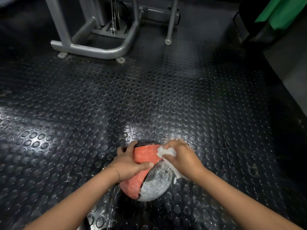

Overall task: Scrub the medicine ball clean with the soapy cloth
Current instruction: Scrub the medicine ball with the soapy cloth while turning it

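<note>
Medicine ball point(154, 181) sits on the floor close in front of the person, between both forearms. Its orange panels are rough, and 1 grey panel at the near right is filmed with white suds. Left hand point(127, 163) grips its left side, fingers curled over the top edge, thumb pressed across the orange. Right hand point(182, 158) clutches a bunched white soapy cloth point(167, 152) against the ball's upper right edge. Wet black studded rubber flooring point(166, 97) spreads open around the ball. Farther off, a gym machine's curved grey steel base point(93, 48) stands upper left, and green fabric point(282, 12) shows at the far right corner.
</note>
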Demonstrator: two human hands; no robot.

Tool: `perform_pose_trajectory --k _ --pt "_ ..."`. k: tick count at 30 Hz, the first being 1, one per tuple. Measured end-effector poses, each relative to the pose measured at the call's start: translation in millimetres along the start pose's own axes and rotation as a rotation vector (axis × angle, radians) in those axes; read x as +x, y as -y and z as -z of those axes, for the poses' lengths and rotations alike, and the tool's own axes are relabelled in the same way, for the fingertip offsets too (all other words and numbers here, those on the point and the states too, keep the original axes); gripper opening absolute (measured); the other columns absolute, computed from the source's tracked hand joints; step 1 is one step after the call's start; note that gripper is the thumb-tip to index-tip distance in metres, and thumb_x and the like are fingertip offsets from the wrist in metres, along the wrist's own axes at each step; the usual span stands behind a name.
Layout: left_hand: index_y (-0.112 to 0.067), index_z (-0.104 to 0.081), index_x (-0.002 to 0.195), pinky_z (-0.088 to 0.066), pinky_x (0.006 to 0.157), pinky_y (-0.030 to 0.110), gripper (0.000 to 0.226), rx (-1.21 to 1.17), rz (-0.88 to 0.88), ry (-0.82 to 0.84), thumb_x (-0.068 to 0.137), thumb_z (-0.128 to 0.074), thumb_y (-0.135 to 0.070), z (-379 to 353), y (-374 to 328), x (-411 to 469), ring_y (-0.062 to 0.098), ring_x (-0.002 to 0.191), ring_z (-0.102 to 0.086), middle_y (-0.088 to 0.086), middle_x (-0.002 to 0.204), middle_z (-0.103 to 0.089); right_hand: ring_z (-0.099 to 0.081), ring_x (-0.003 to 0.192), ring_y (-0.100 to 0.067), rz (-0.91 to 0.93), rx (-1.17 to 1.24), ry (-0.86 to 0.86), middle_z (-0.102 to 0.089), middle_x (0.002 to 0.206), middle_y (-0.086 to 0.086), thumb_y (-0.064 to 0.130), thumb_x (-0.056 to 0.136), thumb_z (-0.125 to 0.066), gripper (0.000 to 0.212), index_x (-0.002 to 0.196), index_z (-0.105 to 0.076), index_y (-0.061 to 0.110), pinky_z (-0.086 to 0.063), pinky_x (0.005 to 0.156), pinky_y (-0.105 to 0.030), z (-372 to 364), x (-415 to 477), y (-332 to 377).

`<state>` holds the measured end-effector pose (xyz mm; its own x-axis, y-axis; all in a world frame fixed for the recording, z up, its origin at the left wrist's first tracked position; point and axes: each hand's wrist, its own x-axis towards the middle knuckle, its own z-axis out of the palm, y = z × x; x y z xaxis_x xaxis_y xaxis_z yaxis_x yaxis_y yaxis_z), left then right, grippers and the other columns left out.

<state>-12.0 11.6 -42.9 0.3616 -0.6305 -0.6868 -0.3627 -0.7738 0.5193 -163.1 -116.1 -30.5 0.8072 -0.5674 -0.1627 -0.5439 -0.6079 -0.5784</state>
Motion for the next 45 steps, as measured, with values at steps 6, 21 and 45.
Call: perform_pose_trajectory --k 6,21,45 --pt "-0.041 -0.001 0.147 -0.041 0.103 0.041 0.104 -0.032 0.014 0.004 0.071 -0.070 -0.056 3 -1 3 0.036 0.129 -0.038 0.012 0.150 -0.005 -0.044 0.082 -0.005 0.112 -0.042 -0.024 -0.043 0.083 0.017 0.027 0.083 -0.064 0.014 0.094 -0.060 0.019 -0.027 0.062 -0.007 -6 -8 4" --pt "-0.041 0.001 0.147 -0.040 0.105 0.042 0.103 -0.023 0.016 0.002 0.072 -0.068 -0.058 1 -2 2 0.036 0.130 -0.037 0.010 0.151 -0.003 -0.051 0.083 -0.010 -0.083 -0.048 0.006 -0.051 0.093 0.008 0.030 0.084 -0.062 0.016 0.098 -0.055 0.025 -0.036 0.063 -0.017 7 11 -2" --pt "-0.040 0.003 0.147 -0.040 0.106 0.043 0.105 -0.009 0.008 0.001 0.071 -0.066 -0.061 0 1 3 0.037 0.131 -0.036 0.011 0.152 -0.002 -0.062 0.097 -0.015 -0.106 0.096 0.018 -0.046 0.136 0.002 0.033 0.089 -0.056 0.048 0.134 -0.042 0.026 -0.047 0.081 -0.020 -6 14 -5"
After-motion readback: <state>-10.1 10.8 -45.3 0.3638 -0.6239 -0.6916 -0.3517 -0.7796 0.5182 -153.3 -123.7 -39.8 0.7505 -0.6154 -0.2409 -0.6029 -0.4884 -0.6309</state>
